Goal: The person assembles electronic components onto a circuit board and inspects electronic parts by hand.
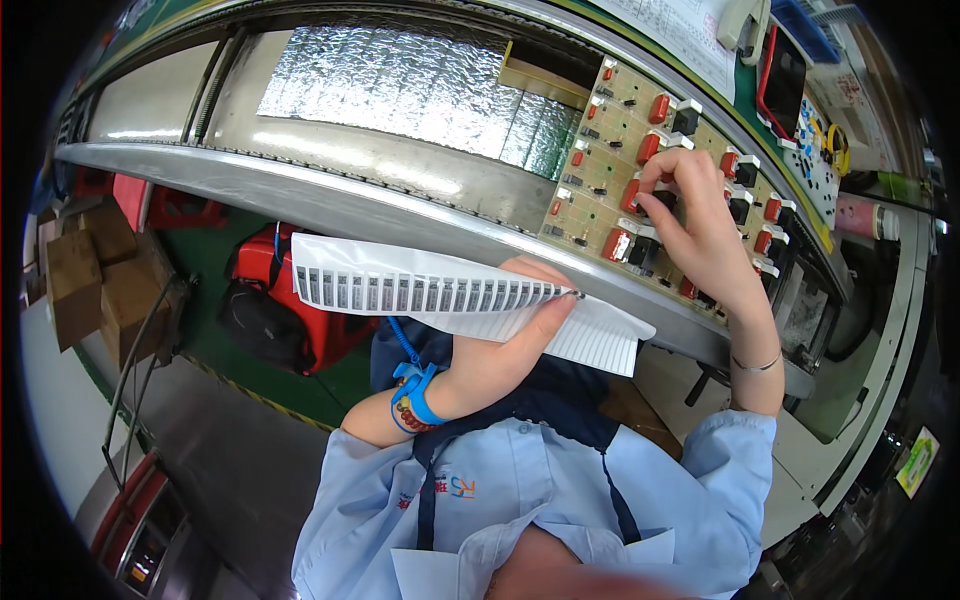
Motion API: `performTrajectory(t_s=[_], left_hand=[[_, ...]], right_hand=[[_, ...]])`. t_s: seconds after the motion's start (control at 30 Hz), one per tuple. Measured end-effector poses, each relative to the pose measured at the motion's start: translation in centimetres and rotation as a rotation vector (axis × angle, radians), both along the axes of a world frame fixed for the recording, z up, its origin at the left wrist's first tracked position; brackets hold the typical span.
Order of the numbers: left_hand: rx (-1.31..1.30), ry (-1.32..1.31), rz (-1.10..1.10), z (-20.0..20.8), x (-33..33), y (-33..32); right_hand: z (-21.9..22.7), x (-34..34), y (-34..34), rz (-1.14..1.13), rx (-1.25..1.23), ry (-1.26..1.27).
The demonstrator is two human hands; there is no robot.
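Note:
My left hand [515, 335] grips a white sheet of labels [420, 265] between thumb and fingers. A row of small dark-printed labels runs along it, and the sheet bends around the fingers. Above the circuit boards my right hand [700, 215] has thumb and index finger curled together in a pinch, right beside a red block-shaped component [631, 197]. Whatever lies between those fingertips is too small to tell. The tan circuit boards [583, 205] carry red blocks, black-and-white parts and small dark components; my right hand covers part of them.
A metal conveyor rail [400, 195] crosses in front of me, with silver foil sheeting [390, 90] behind it. At the far right lie a red-edged phone [782, 85] and a tray of small parts [815, 165]. A red-and-black bag [270, 310] and cardboard boxes [95, 270] stand at left.

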State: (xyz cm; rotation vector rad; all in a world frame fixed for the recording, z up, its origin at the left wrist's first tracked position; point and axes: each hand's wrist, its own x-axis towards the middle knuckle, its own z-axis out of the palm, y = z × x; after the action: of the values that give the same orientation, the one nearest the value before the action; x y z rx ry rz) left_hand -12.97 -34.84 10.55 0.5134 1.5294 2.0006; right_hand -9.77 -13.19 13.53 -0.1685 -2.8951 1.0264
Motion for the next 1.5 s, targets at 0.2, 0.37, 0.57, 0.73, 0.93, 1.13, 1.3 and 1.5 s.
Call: performTrajectory(t_s=[0.2, 0.37, 0.57, 0.73, 0.93, 1.13, 1.3, 1.5], left_hand=[[-0.025, 0.029, -0.047, 0.0, -0.3, -0.4], [-0.097, 0.003, -0.052, 0.5, -0.2, -0.3], [-0.071, 0.023, 0.003, -0.1, -0.4, -0.2], [0.027, -0.09, 0.048, -0.2, -0.2, 0.1], [-0.038, -0.083, 0.062, 0.1, -0.2, 0.8], [-0.002, -0.043, 0.073, -0.5, 0.0, 1.2], [0.0, -0.048, 0.057, -0.1, -0.1, 1.4], [0.019, 0.213, 0.066, -0.8, -0.9, 1.5]], right_hand=[[0.0, -0.5, 1.1, -0.039, 0.235, 0.103], [-0.5, -0.8, 3.3, -0.112, 0.219, 0.111], [-0.7, -1.4, 3.1, -0.043, 0.369, 0.059], [-0.2, -1.0, 2.1, -0.174, 0.289, 0.187], [2.4, 1.1, -2.1, 0.109, -0.108, 0.009], [2.3, 1.6, -3.1, 0.147, -0.058, 0.107], [2.4, 1.6, -3.3, 0.106, -0.033, 0.113], [2.4, 1.9, -3.3, 0.129, -0.038, 0.117]])
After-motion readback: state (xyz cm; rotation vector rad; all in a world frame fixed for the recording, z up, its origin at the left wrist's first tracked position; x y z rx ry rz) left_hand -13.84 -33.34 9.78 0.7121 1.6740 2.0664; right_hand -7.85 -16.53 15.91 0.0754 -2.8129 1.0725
